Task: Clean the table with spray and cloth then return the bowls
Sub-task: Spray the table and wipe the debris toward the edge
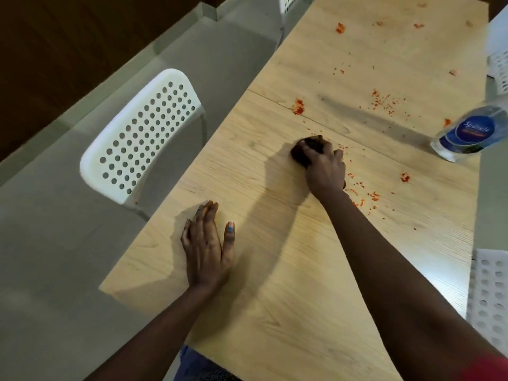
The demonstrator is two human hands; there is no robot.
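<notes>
right hand (324,167) curled over dark cloth (303,155), pressing it on table (275,298) mid-board. left hand (207,248) flat near cloth-side edge, fingers straight, thumb spread apart.

risks, as i judge: red crumbs (362,198) just right of cloth may smear or get swept off far edge; wide stroke could knock bottle (467,133), standing well right of cloth.

containers: bottle clear, fill level can't tell. no bowls in sight.

White perforated chair (143,133) left of table – grey floor (55,257) beneath
</notes>
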